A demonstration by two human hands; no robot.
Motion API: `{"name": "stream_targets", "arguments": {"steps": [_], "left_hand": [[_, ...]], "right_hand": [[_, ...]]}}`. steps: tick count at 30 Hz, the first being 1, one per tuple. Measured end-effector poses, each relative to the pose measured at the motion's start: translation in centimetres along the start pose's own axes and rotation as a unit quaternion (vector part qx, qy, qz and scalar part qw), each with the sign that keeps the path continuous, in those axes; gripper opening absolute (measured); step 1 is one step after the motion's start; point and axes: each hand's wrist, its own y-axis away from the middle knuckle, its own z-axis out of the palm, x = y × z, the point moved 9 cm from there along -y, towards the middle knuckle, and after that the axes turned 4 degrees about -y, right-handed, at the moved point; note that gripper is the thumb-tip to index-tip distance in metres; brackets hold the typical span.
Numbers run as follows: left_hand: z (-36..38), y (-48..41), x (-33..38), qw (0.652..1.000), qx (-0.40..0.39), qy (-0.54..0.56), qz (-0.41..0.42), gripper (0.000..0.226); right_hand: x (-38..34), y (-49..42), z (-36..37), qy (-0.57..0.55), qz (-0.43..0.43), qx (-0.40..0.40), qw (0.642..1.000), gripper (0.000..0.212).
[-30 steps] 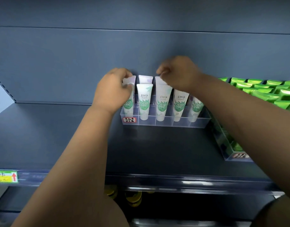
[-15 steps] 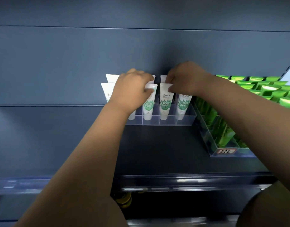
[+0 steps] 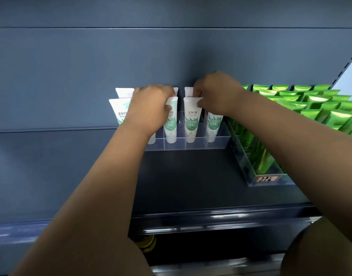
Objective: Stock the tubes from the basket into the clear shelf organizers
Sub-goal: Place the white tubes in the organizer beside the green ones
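Smooth white tubes (image 3: 192,120) with a green leaf print stand cap-down in the clear organizer (image 3: 195,143) mid-frame, on a matte dark shelf (image 3: 191,180). The left hand (image 3: 149,108) curls round one flat crimped top, and the right hand (image 3: 217,94) pinches the next one's. Glossy green tubes (image 3: 310,104) crowd the right.

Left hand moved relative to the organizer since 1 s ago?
Yes. The left hand has shifted right along the clear organizer: from the leftmost column to the white tube in the third.

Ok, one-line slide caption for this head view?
Left hand and right hand each pinch the top of a white tube standing in the clear organizer on a dark shelf, beside green tubes.
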Motion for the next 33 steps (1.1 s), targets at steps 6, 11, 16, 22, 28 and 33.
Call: {"name": "stream_targets", "arguments": {"steps": [6,11,16,22,28,33], "left_hand": [[0.1,-0.1,0.7,1.0,-0.004,-0.02,0.018,0.025],[0.3,0.1,0.8,0.999,-0.005,-0.025,0.026,0.026],[0.1,0.1,0.9,1.0,-0.001,-0.021,0.022,0.026],[-0.1,0.3,0.6,1.0,0.004,-0.002,0.009,0.029],[-0.3,0.1,0.6,1.0,0.012,0.015,0.003,0.032],[-0.3,0.1,2.0,0.999,0.029,0.009,0.02,0.029]], "right_hand": [[0.0,0.1,0.0,0.015,0.011,0.009,1.0,0.02],[-0.3,0.1,0.0,0.013,0.007,0.012,1.0,0.023],[-0.2,0.5,-0.1,0.001,0.007,0.005,1.0,0.026],[0.5,0.9,-0.6,0.005,0.022,0.008,1.0,0.027],[2.9,2.5,-1.4,0.019,0.068,-0.017,0.997,0.032],[4.3,2.8,-0.6,0.051,0.074,-0.027,0.996,0.021]]}}
